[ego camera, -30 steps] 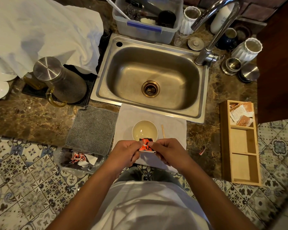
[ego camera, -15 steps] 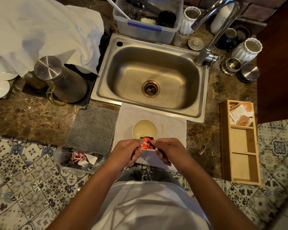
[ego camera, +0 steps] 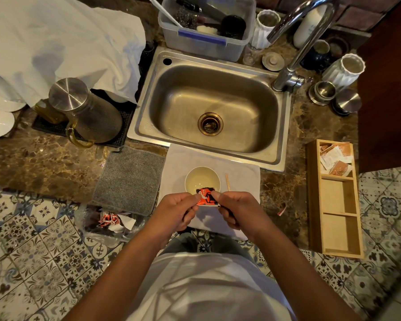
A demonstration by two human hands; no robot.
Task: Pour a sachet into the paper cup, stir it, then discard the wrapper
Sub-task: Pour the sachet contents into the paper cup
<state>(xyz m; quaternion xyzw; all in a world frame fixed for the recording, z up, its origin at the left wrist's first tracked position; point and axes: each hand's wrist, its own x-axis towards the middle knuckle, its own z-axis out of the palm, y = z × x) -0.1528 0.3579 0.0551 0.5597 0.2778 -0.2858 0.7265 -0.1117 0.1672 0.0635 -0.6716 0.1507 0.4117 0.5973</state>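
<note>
A white paper cup (ego camera: 196,174) with pale liquid stands on a white cloth (ego camera: 243,174) at the counter's front edge. Just before its near rim I hold a small red and black sachet (ego camera: 206,197). My left hand (ego camera: 176,210) pinches its left side and my right hand (ego camera: 237,209) pinches its right side, thumbs on top. A thin wooden stirrer (ego camera: 227,181) lies on the cloth right of the cup. Whether the sachet's top is torn I cannot tell.
A steel sink (ego camera: 213,107) with a tap (ego camera: 296,40) lies behind the cloth. Left are a grey mat (ego camera: 129,179), a metal jug (ego camera: 88,112) and a clear bag of used wrappers (ego camera: 111,222). Right stands a wooden organiser (ego camera: 333,198) with sachets; a red scrap (ego camera: 281,209) lies beside it.
Both hands have lifted the sachet slightly toward the cup's near rim. The grip on the sachet is unchanged.
</note>
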